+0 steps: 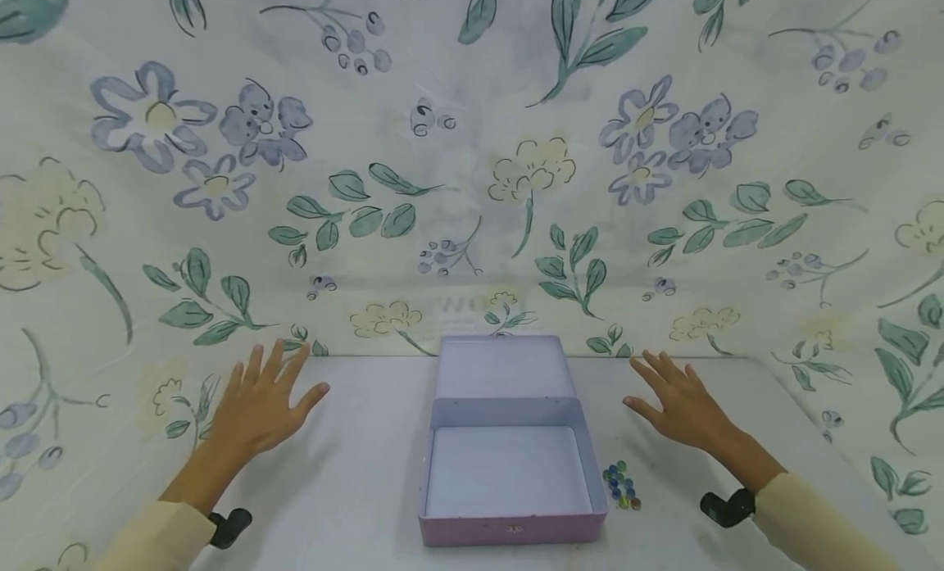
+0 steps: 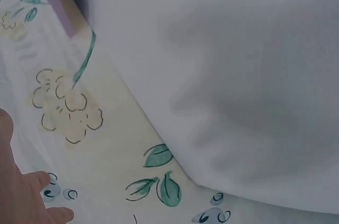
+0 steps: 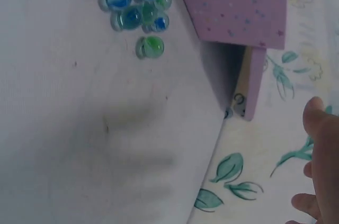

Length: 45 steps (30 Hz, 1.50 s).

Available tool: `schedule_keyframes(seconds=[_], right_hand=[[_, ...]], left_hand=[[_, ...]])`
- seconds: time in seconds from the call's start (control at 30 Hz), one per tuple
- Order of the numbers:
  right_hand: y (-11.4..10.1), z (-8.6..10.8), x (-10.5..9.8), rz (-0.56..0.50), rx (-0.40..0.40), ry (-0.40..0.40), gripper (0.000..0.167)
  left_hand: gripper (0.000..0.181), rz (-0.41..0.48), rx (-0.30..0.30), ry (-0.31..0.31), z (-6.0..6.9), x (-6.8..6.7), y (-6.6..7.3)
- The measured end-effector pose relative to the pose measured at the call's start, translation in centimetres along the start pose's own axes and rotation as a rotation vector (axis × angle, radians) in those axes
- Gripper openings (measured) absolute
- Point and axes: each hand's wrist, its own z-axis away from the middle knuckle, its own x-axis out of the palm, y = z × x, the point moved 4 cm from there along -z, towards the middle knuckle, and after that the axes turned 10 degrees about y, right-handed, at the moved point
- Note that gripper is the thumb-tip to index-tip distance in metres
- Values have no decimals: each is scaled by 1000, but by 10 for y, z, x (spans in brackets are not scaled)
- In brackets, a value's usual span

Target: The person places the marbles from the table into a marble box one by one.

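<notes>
In the head view an open box (image 1: 512, 530), pale inside and pink on its front, stands on the white table with its lid tipped back. Several glass marbles (image 1: 622, 485) lie in a cluster against its right side; the right wrist view shows the marbles (image 3: 153, 47) as blue, green and orange-swirled. My left hand (image 1: 258, 407) hovers left of the box, fingers spread, holding nothing. To the right of box and marbles, my right hand (image 1: 682, 403) is raised with spread fingers, also holding nothing. The box's interior looks bare.
A floral cloth (image 1: 472, 145) covers the wall behind the table (image 1: 354, 473) and hangs at both sides. Each wrist wears a black strap-on device, the left device (image 1: 232, 528) and the right device (image 1: 727, 508), below a cream sleeve.
</notes>
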Motion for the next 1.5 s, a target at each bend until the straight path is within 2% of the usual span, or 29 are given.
schedule_keyframes(seconds=[0.23,0.53,0.73,0.87,1.07,1.33,1.5], right_hand=[[-11,7,1,-46,-37,2,66],[-26,23,6,-157,-66,-31,60],[-34,29,6,-194,-124,-13,49],[-37,31,9,-223,-170,-22,46],[-41,34,15,-290,-201,-95,39],[-45,38,21,-378,-163,-197,31],[-45,40,24,-388,-135,-236,29]], left_hand=[[84,19,22,-35,7,-2,20],[80,43,80,-26,18,4,45],[78,100,80,-38,26,5,61],[77,132,59,-54,30,8,70],[76,169,46,-79,38,15,79],[69,241,66,-96,46,24,86],[64,293,74,-136,51,28,93]])
